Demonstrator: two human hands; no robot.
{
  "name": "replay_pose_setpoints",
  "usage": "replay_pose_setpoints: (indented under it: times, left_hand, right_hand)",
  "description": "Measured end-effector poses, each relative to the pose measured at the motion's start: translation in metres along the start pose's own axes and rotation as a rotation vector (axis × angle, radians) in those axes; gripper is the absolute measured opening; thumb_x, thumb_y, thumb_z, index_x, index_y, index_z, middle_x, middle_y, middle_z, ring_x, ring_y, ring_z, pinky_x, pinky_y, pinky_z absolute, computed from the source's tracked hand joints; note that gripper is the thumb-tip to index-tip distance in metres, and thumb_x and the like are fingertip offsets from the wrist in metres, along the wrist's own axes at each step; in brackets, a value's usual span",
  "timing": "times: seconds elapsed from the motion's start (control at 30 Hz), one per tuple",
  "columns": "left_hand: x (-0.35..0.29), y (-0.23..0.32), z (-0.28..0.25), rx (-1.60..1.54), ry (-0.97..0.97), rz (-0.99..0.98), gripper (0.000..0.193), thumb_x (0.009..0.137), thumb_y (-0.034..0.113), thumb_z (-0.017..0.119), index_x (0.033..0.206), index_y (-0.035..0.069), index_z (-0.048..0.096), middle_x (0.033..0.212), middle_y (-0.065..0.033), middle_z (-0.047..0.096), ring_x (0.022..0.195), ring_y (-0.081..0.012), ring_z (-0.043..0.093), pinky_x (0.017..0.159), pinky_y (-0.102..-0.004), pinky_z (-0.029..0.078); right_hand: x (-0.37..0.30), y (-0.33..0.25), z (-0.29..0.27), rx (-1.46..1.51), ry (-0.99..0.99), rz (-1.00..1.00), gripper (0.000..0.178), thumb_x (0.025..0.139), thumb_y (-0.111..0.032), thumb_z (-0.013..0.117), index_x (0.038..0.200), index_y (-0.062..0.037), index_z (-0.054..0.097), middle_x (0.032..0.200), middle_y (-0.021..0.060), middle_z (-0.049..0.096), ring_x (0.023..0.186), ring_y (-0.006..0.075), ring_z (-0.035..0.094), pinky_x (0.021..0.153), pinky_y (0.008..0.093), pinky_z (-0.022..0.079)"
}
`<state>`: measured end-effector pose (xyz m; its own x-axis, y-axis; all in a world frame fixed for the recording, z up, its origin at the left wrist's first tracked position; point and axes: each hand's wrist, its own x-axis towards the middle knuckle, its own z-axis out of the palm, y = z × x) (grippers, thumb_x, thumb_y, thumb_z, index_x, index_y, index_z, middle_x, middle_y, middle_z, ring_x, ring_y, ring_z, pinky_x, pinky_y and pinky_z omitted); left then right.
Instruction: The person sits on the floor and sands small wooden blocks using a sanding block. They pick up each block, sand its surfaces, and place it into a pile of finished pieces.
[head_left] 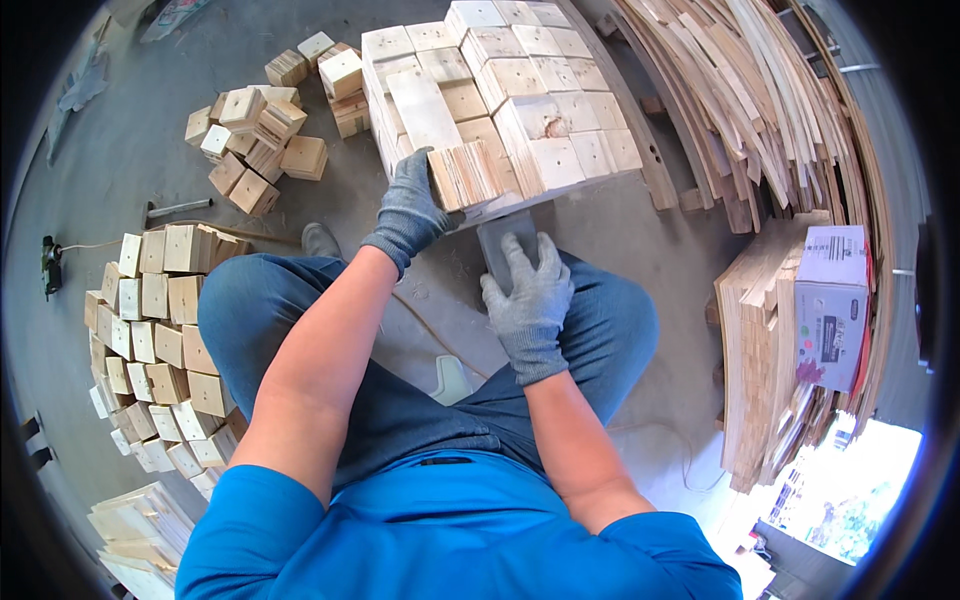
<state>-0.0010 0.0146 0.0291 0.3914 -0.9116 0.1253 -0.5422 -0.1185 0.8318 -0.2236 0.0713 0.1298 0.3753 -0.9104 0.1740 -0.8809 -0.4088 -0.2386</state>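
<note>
Left hand (410, 205) clamped on block (462, 176) at near edge of stack (520, 100) | right hand (530, 295) flat on grey tool (500, 240) below, curl of fingers unclear | judged light, stiff, rough, splintery | best held across sawn sides.

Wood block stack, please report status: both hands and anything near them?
Left hand gloved, gripping wood block at stack edge. Right hand on grey tool below. Loose blocks lie on floor, apart.
</note>
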Motion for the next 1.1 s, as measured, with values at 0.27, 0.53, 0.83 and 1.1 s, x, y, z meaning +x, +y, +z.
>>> replay_pose_setpoints:
  times: [0.27, 0.53, 0.83, 1.1]
  left_hand:
    - [-0.005, -0.006, 0.002, -0.056, -0.001, 0.018, 0.104, 0.060, 0.034, 0.099, 0.145, 0.003, 0.048, 0.136, -0.0271, 0.057, 0.127, -0.0446, 0.059, 0.110, -0.0473, 0.052]
    - [-0.002, -0.009, 0.005, -0.050, -0.058, -0.071, 0.110, 0.060, 0.042, 0.101, 0.147, 0.001, 0.048, 0.137, -0.0269, 0.058, 0.130, -0.0423, 0.059, 0.113, -0.0461, 0.050]
    - [-0.006, -0.015, 0.007, -0.021, -0.102, -0.052, 0.130, 0.056, 0.030, 0.103, 0.160, -0.003, 0.031, 0.151, -0.0230, 0.052, 0.139, -0.0339, 0.055, 0.120, -0.0404, 0.046]
    - [-0.011, -0.022, 0.007, 0.026, -0.099, -0.080, 0.116, 0.057, 0.026, 0.101, 0.154, -0.002, 0.044, 0.145, -0.0237, 0.055, 0.136, -0.0373, 0.056, 0.118, -0.0417, 0.047]
  right_hand:
    - [0.052, -0.024, 0.012, 0.072, 0.074, -0.014, 0.068, 0.082, -0.034, 0.087, 0.146, -0.0188, 0.067, 0.153, 0.0274, 0.050, 0.133, 0.0472, 0.053, 0.111, 0.0574, 0.044]
    - [0.005, -0.002, 0.022, 0.067, -0.087, 0.011, 0.076, 0.080, -0.033, 0.089, 0.149, -0.0161, 0.063, 0.155, 0.0290, 0.047, 0.134, 0.0484, 0.052, 0.113, 0.0571, 0.043]
    - [0.009, 0.006, 0.020, 0.243, -0.002, 0.093, 0.077, 0.079, -0.030, 0.091, 0.148, -0.0102, 0.063, 0.154, 0.0304, 0.050, 0.136, 0.0471, 0.053, 0.116, 0.0535, 0.043]
    - [0.015, 0.020, 0.034, 0.391, 0.104, 0.125, 0.077, 0.080, -0.030, 0.092, 0.149, -0.0092, 0.062, 0.151, 0.0306, 0.052, 0.136, 0.0464, 0.053, 0.117, 0.0526, 0.043]
